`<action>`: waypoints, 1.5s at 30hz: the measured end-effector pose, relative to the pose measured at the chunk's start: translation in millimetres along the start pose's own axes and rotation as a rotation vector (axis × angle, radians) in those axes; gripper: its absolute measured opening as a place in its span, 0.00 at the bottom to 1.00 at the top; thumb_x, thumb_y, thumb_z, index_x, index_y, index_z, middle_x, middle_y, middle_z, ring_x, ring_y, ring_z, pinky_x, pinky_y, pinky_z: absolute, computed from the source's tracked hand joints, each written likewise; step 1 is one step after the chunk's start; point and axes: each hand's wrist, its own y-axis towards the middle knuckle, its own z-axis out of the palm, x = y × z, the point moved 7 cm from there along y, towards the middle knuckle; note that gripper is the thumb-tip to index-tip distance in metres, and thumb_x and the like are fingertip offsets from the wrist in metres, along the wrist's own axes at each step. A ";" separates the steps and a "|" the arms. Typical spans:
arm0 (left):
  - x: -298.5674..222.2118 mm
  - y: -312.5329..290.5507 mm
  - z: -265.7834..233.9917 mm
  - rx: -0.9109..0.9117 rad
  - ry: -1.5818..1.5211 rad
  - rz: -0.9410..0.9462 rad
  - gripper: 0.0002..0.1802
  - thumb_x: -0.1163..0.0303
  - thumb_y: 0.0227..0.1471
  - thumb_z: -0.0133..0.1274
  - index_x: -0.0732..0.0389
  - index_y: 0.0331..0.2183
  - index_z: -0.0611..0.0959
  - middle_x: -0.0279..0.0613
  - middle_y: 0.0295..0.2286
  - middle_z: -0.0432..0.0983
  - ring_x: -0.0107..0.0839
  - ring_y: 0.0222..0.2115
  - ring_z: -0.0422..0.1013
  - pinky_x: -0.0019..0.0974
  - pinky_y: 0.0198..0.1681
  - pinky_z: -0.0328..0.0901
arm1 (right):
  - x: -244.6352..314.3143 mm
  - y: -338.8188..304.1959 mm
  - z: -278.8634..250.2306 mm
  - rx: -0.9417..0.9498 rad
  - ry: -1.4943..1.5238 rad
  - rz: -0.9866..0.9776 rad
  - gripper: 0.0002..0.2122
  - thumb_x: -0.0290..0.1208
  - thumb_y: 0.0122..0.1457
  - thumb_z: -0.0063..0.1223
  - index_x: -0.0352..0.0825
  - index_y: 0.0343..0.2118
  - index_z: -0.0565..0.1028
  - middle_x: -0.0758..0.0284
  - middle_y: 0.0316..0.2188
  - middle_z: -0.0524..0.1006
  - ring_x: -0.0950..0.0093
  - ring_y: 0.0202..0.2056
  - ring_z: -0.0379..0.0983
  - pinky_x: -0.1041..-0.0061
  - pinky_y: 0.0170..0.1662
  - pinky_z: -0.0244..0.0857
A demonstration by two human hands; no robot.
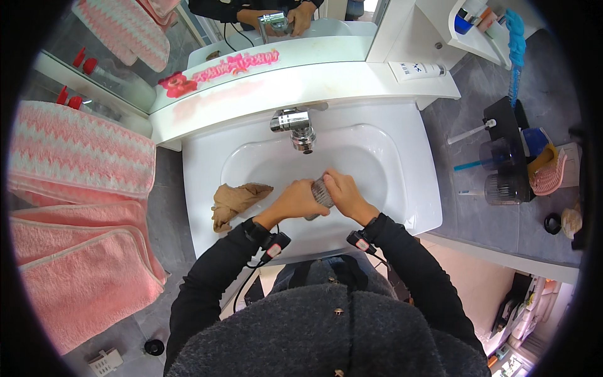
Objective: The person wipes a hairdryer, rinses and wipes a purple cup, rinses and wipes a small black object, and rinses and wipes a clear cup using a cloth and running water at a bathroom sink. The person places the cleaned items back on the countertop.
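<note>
Over the white sink (195, 207), my left hand (296, 200) and my right hand (347, 196) are both closed around a grey, see-through ribbed cup (323, 192). The cup is tilted, and my fingers hide much of it. Behind it, the chrome faucet (295, 125) stands over the basin, apart from both hands. A crumpled brown cloth (235, 204) lies over the sink's left rim, close to my left wrist.
Pink towels (88, 251) hang at the left. A white tube (421, 70) lies on the ledge under the mirror (220, 31). On the right wall, a black rack (505, 119) carries toothbrushes and cups, with a pink comb (549, 176) nearby.
</note>
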 end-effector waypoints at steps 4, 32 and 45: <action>-2.0 -3.1 9.7 0.106 -0.148 0.051 0.30 0.63 0.29 0.64 0.69 0.37 0.76 0.57 0.28 0.78 0.52 0.30 0.76 0.46 0.36 0.71 | 19.1 -15.4 -2.6 0.047 -0.046 -0.245 0.12 0.34 0.64 0.40 0.28 0.40 0.68 0.44 0.31 0.73 0.46 0.33 0.70 0.57 0.34 0.64; -12.4 -17.5 4.2 0.145 -0.193 0.194 0.34 0.68 0.35 0.66 0.67 0.47 0.73 0.46 0.35 0.77 0.35 0.35 0.74 0.36 0.40 0.69 | 39.1 -23.1 -7.2 -0.074 -0.089 -0.438 0.17 0.38 0.58 0.46 0.30 0.44 0.69 0.49 0.31 0.73 0.48 0.29 0.71 0.55 0.33 0.66; -36.0 -23.3 -21.2 -0.441 0.358 0.170 0.23 0.76 0.37 0.60 0.64 0.40 0.75 0.49 0.34 0.77 0.47 0.35 0.75 0.44 0.39 0.69 | 2.1 -11.5 5.9 -0.134 -0.114 -0.043 0.16 0.40 0.67 0.38 0.30 0.44 0.67 0.50 0.25 0.74 0.53 0.27 0.72 0.62 0.28 0.63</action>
